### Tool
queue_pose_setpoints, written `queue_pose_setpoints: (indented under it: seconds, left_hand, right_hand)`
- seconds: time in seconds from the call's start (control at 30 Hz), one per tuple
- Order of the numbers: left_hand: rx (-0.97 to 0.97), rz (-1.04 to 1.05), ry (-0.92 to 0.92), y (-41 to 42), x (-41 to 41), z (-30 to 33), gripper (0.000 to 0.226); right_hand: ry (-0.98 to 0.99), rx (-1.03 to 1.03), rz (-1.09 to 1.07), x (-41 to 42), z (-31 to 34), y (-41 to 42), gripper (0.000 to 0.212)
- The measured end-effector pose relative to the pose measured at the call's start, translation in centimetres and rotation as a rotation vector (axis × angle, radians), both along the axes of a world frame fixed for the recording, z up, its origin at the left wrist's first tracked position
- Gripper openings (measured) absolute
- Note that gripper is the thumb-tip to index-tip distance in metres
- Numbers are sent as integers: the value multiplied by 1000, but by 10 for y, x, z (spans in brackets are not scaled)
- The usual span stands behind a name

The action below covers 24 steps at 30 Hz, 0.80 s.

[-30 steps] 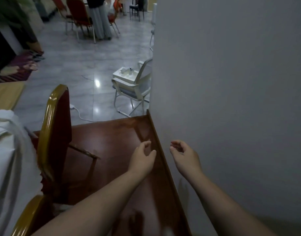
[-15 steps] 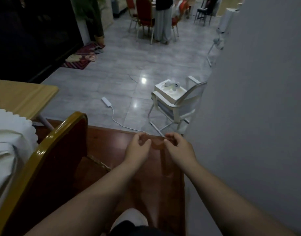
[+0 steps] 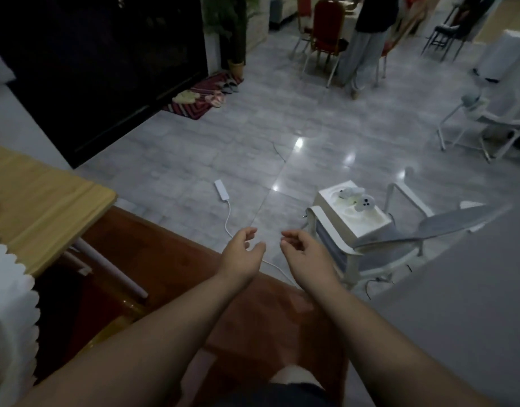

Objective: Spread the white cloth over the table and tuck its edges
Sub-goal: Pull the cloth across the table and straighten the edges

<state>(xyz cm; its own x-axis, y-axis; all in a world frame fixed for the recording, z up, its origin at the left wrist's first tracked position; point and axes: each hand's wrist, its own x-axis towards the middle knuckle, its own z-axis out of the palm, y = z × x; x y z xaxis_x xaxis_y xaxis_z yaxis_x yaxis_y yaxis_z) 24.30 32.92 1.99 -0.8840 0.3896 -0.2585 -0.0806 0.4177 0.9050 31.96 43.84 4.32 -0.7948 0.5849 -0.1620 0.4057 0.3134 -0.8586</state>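
Grey-white cloth (image 3: pixel 464 318) is now released: the left hand (image 3: pixel 243 257) and right hand (image 3: pixel 307 255), half-curled and empty, are raised past the reddish-brown wooden worktop (image 3: pixel 170 259) edge, so spreading resumes.

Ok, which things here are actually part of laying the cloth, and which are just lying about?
Part of the job:
- white cloth, the pale sheet at right
- reddish-brown table
- left hand and right hand, both open and empty

Just lying about:
- power strip on the floor
- white box on the white chair
- slippers on the mat
- wooden table
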Motion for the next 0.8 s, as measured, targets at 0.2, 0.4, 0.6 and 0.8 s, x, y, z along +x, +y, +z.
queue_pose_setpoints:
  seconds: [0.2, 0.4, 0.6, 0.8]
  left_hand:
    - [-22, 196, -31, 43, -106, -4, 39]
    - [18, 487, -48, 37, -193, 7, 37]
    - [-26, 834, -30, -47, -246, 3, 39]
    - [-74, 1139, -57, -167, -274, -5, 40]
  right_hand:
    - [-17, -8, 184, -128, -4, 62, 23]
    - [-38, 80, 522, -256, -1, 67, 22]
    - [-12, 118, 902, -358, 8, -15, 25]
    - [-19, 127, 1208, -427, 3, -132, 28]
